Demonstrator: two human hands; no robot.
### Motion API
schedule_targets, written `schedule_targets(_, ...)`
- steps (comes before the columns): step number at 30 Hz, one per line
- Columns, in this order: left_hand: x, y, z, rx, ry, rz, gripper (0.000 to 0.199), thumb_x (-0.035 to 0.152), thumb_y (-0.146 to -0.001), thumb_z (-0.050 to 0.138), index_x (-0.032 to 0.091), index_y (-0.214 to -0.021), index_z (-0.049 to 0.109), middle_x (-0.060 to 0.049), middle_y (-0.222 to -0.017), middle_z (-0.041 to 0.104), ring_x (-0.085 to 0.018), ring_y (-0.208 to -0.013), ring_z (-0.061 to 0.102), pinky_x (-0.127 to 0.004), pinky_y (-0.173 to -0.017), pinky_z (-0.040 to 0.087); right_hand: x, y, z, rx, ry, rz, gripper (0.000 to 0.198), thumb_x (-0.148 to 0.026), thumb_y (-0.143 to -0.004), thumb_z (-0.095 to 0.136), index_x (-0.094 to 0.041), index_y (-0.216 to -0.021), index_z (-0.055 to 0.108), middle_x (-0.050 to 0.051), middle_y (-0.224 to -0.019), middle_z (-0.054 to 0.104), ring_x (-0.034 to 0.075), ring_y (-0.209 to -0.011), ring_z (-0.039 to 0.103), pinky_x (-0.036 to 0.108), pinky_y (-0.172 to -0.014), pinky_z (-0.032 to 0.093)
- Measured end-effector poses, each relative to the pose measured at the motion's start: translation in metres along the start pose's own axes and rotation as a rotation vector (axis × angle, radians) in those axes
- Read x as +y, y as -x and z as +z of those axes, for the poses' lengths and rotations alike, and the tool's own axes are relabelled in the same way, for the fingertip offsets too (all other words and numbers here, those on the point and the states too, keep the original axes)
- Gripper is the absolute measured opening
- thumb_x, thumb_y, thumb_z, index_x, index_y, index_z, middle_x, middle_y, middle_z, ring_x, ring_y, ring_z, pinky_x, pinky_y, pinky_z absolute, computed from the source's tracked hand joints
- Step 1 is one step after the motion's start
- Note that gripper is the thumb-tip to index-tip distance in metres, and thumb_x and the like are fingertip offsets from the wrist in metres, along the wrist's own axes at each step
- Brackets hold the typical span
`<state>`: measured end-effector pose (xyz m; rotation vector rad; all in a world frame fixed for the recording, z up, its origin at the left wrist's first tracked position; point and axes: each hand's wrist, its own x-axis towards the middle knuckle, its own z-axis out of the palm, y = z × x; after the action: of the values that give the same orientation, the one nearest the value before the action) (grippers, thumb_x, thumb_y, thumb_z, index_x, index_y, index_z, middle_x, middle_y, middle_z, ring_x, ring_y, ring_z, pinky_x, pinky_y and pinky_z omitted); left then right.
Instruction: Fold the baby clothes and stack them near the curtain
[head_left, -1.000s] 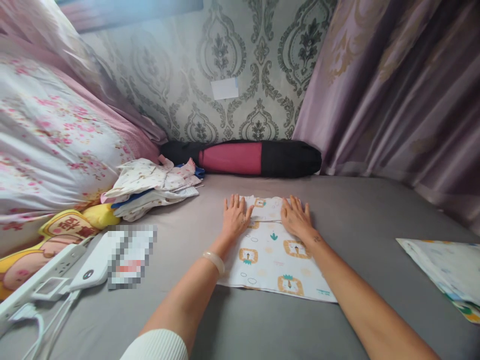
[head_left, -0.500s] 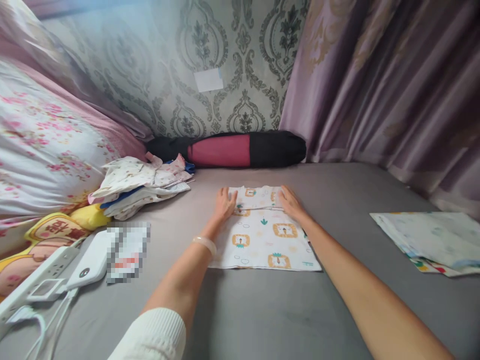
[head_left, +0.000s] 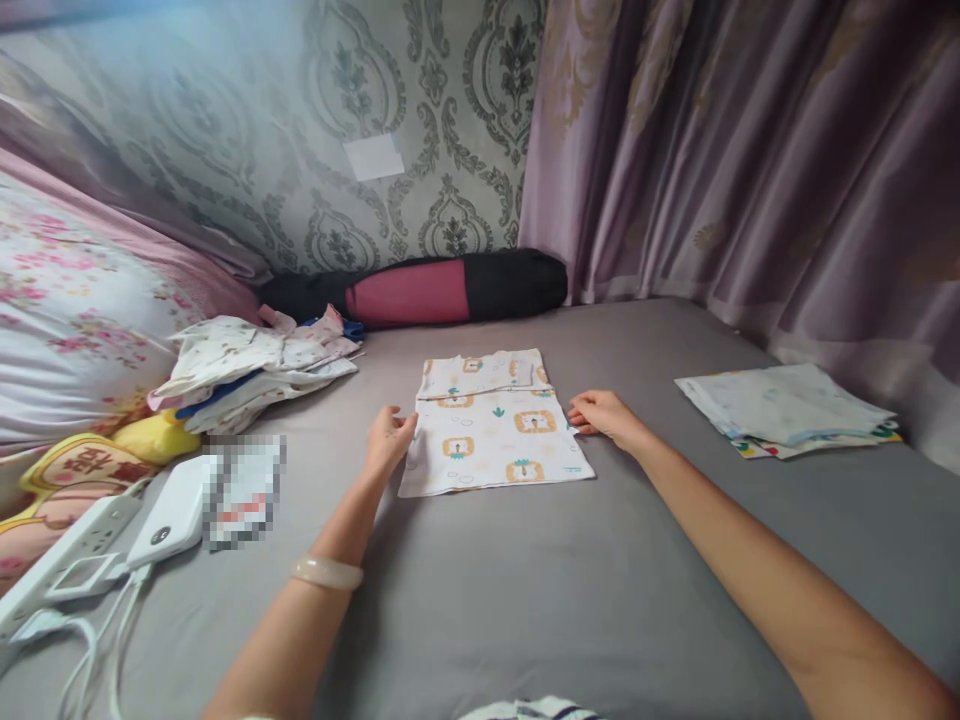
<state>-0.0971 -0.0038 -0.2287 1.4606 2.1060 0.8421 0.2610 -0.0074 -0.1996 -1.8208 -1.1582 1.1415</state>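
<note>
A white cloth (head_left: 495, 445) printed with orange lions and green leaves lies flat on the grey bed sheet. Its far end is turned over into a band (head_left: 480, 372). At the cloth's left edge is my left hand (head_left: 391, 437), its fingers loosely bent with the thumb close to the fabric; whether they touch, I cannot tell. My right hand (head_left: 606, 418) hovers just off the right edge, fingers slightly curled and apart, with nothing seen in them.
Left are a pile of clothes (head_left: 255, 365), a yellow plush cushion (head_left: 90, 470), a power strip (head_left: 67, 550) and a white power bank (head_left: 176, 510) with cables. Folded cloths (head_left: 795, 405) lie right. A black and red roll (head_left: 405, 292) rests along the wall.
Both hands have left the turned-over far band and drawn back towards me, out to the cloth's sides. The view has swung somewhat to the right.
</note>
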Motion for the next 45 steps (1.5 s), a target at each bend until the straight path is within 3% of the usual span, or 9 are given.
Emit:
schedule_targets(7, 0.002, 0.049, -0.022, -0.079, -0.121, -0.009, 0.044, 0.039, -0.079, 0.058, 0.013, -0.114, 0.055, -0.010, -0.089, 0.067, -0.023, -0.085, 0.064, -0.030, -0.072, 0.047, 0.023, 0.029, -0.002, -0.032, 0.226, -0.037, 0.014, -0.026, -0.086, 0.054, -0.014, -0.087, 0.061, 0.004, -0.067, 0.067, 0.010, -0.050, 0.060, 0.016, -0.042, 0.046)
schedule_targets(10, 0.003, 0.067, -0.028, -0.166, -0.056, -0.054, 0.051, 0.040, -0.077, 0.060, 0.014, -0.120, 0.053, -0.007, -0.085, 0.065, -0.018, -0.066, 0.063, -0.027, -0.060, 0.047, 0.030, 0.041, -0.006, -0.072, 0.344, -0.098, 0.025, -0.034, -0.087, 0.052, -0.016, -0.103, 0.058, 0.000, -0.058, 0.063, 0.010, -0.042, 0.055, 0.016, -0.037, 0.039)
schedule_targets(14, 0.001, 0.086, -0.037, -0.311, 0.119, -0.033, 0.065, 0.043, -0.075, 0.061, 0.019, -0.133, 0.043, 0.003, -0.067, 0.058, -0.013, -0.053, 0.057, -0.022, -0.049, 0.042, 0.034, 0.058, -0.013, -0.166, 0.354, -0.200, 0.038, -0.039, -0.086, 0.052, -0.021, -0.119, 0.051, -0.003, -0.062, 0.062, 0.011, -0.049, 0.059, 0.017, -0.040, 0.039)
schedule_targets(17, -0.003, 0.092, -0.041, -0.369, 0.226, 0.032, 0.060, 0.045, -0.072, 0.063, 0.021, -0.126, 0.053, 0.005, -0.063, 0.054, -0.012, -0.054, 0.056, -0.021, -0.050, 0.041, 0.038, 0.065, -0.018, -0.246, 0.337, -0.281, 0.039, -0.040, -0.086, 0.051, -0.024, -0.122, 0.053, -0.004, -0.065, 0.060, 0.012, -0.056, 0.061, 0.019, -0.048, 0.042)
schedule_targets(22, -0.009, 0.091, -0.041, -0.406, 0.283, 0.029, 0.039, 0.048, -0.071, 0.063, 0.016, -0.092, 0.070, 0.000, -0.066, 0.059, -0.012, -0.058, 0.055, -0.021, -0.052, 0.039, 0.037, 0.070, -0.024, -0.335, 0.418, -0.394, 0.041, -0.036, -0.080, 0.055, -0.019, -0.116, 0.064, 0.000, -0.079, 0.065, 0.013, -0.063, 0.059, 0.024, -0.060, 0.045)
schedule_targets(27, -0.002, 0.086, -0.044, -0.369, 0.423, -0.018, 0.049, 0.048, -0.066, 0.070, 0.015, -0.101, 0.069, -0.002, -0.073, 0.063, -0.013, -0.065, 0.057, -0.023, -0.060, 0.043, 0.031, 0.070, -0.030, -0.381, 0.535, -0.415, 0.049, -0.023, -0.071, 0.056, -0.018, -0.119, 0.063, -0.001, -0.073, 0.065, 0.014, -0.063, 0.057, 0.023, -0.059, 0.042)
schedule_targets(31, 0.009, 0.080, -0.048, -0.345, 0.435, 0.028, 0.063, 0.045, -0.060, 0.075, 0.014, -0.114, 0.064, -0.001, -0.072, 0.062, -0.015, -0.069, 0.059, -0.026, -0.065, 0.045, 0.025, 0.059, -0.028, -0.245, 0.485, -0.502, 0.034, -0.028, -0.075, 0.055, -0.020, -0.106, 0.067, 0.001, -0.084, 0.068, 0.014, -0.068, 0.058, 0.025, -0.065, 0.044)
schedule_targets(36, 0.014, 0.063, -0.044, -0.290, 0.396, 0.101, 0.062, 0.031, -0.061, 0.070, 0.015, -0.120, 0.060, -0.001, -0.076, 0.062, -0.015, -0.071, 0.058, -0.026, -0.067, 0.046, 0.013, 0.038, -0.020, -0.048, 0.462, -0.548, 0.028, -0.039, -0.082, 0.051, -0.023, -0.095, 0.070, 0.000, -0.076, 0.066, 0.013, -0.059, 0.052, 0.025, -0.061, 0.041)
schedule_targets(45, 0.021, 0.024, -0.025, -0.104, 0.284, 0.145, 0.036, 0.033, -0.072, 0.052, 0.013, -0.094, 0.071, 0.002, -0.059, 0.054, -0.012, -0.054, 0.048, -0.023, -0.053, 0.035, -0.003, 0.000, -0.001, 0.199, 0.542, -0.567, 0.024, -0.033, -0.080, 0.051, -0.017, -0.082, 0.069, 0.004, -0.079, 0.062, 0.016, -0.073, 0.057, 0.025, -0.068, 0.042)
